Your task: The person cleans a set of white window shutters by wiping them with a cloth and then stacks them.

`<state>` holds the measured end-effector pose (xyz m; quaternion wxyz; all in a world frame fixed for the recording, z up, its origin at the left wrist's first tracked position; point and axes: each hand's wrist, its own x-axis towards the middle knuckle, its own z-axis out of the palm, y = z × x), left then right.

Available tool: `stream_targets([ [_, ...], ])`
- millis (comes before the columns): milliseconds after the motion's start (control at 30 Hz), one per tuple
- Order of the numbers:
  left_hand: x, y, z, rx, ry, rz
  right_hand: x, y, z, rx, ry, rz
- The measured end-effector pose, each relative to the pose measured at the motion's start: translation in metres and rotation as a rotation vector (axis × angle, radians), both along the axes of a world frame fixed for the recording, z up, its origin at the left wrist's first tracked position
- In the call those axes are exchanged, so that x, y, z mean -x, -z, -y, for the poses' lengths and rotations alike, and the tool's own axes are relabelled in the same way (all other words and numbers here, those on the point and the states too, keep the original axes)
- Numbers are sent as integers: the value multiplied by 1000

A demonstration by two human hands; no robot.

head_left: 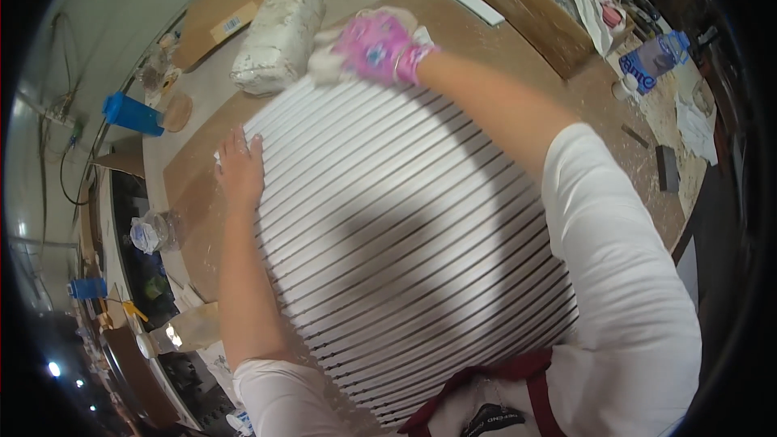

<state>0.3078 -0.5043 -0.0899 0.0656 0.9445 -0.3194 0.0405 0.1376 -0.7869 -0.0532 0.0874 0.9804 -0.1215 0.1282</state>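
Cardboard box (534,12), far right of the right hand (376,48): holds yellow-handled tool, cloth and other bits, too cluttered to tell more. 1 box. Plastic bottle (655,57) w/ blue label lies on its side further right, contents unclear. Blue cup (129,113) on its side, well left of the left hand (239,168). Crumpled clear bag (150,233) below-left of the left hand, off the surface (486,48) edge.

Slatted panel (405,235): 1, white ribs w/ dark gaps, too many ribs to count. Lies flat on the brown surface, runs from the person's body out to both hands.

Right hand: pink flowered glove, fingers curled over the panel's far edge w/ a white cloth (328,65) under them; closed on the cloth, pressing it to the panel. Left hand: bare, fingers together and flat, palm down on the panel's left corner, gripping nothing.

White lumpy sack (279,36): 1, just left of the right hand, touching or nearly touching the panel's corner. Flat cardboard sheet (231,4) beyond it.
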Motion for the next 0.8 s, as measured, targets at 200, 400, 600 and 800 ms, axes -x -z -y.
stream_targets([
  [200, 6, -2, 2, 20, -3, -19, 84, -39, 94, -300, 497, -242],
  [400, 3, -1, -3, 37, -23, 2, 65, 7, 64, -599, 466, -25],
  [600, -2, 10, -4, -4, -16, 2, 132, -11, 51, -1305, 240, 76],
  [800, 10, -5, -3, -96, -33, 31, 241, -23, 30, -1009, 113, 464],
])
